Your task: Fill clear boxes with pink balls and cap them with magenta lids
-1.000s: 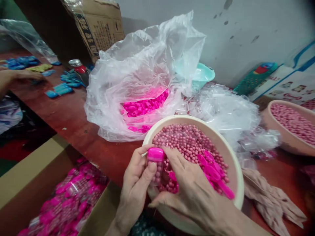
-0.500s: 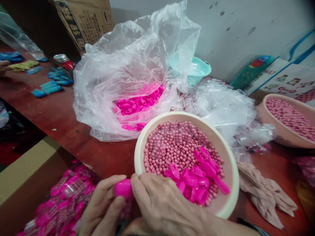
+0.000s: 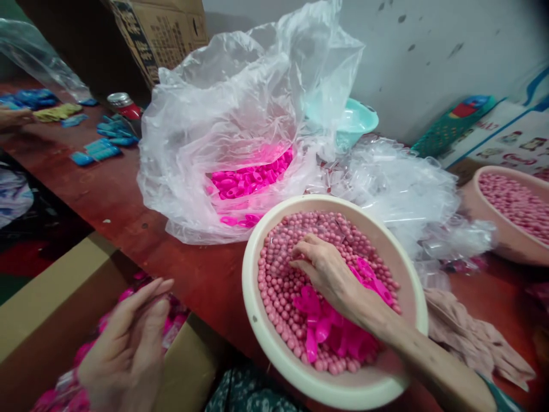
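Note:
My right hand [image 3: 323, 266] is over the cream basin [image 3: 334, 395], reaching across the pink beads [image 3: 283, 286]. Its fingers and thumb are slightly apart, and nothing shows between them. A clear plastic container [image 3: 278, 249] seems to lie on the beads just left of my fingertips. Bright pink caps [image 3: 317, 326], some with loops, lie on the beads under my right wrist. Over the cardboard box [image 3: 47, 303], my left hand [image 3: 128, 349] has its fingers stretched and thumb apart, holding nothing. Filled containers with pink caps [image 3: 175, 320] lie in that box, partly behind my left hand.
A plastic bag [image 3: 180, 154] of pink caps stands behind the basin. To the right are a heap of clear containers [image 3: 390, 183], a second basin [image 3: 484, 212] of beads and a beige cloth [image 3: 472, 337]. Another person's hand [image 3: 15, 120] shows at far left beside blue items.
My hands have parted. My left hand no longer holds the pink-capped container and has moved left over the box. My right hand has moved up and right into the basin.

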`<state>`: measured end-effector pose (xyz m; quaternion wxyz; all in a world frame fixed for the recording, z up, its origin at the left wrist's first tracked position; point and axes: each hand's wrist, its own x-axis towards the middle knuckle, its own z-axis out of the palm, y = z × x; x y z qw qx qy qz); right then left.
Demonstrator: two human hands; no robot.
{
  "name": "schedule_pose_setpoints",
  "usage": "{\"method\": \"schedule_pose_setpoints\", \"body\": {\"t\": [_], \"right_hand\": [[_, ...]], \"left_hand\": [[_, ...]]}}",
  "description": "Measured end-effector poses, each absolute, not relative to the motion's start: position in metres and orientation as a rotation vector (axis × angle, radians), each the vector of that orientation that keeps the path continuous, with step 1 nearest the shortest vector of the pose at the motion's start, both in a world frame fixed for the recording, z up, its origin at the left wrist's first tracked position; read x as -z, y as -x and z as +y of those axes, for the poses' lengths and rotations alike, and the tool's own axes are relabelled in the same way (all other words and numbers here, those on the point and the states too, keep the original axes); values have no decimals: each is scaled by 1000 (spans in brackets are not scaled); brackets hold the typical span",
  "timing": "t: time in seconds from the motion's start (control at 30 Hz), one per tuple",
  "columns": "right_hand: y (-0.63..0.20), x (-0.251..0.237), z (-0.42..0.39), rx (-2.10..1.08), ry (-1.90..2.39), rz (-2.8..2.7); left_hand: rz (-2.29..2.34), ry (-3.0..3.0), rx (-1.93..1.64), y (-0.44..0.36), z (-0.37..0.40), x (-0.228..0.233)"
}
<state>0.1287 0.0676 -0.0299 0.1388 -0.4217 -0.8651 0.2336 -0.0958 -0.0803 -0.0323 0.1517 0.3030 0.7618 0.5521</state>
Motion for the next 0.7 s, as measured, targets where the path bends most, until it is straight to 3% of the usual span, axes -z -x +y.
{"method": "schedule_pose_setpoints", "body": {"t": [0.13, 0.27, 0.4, 0.7], "right_hand": [[-136, 20, 68, -913, 1110, -2340], [-144, 5, 65, -1208, 1118, -2115], [-153, -4, 60, -1579, 1059, -1858], [-174, -2, 57, -1885, 913, -1794]], "left_hand": [[1984, -1206, -1416, 50, -47, 6], [1591, -1358, -1136, 31, -21, 9], [1354, -1199, -999, 17, -7, 13], [1046, -797, -1009, 7, 0, 12]]}}
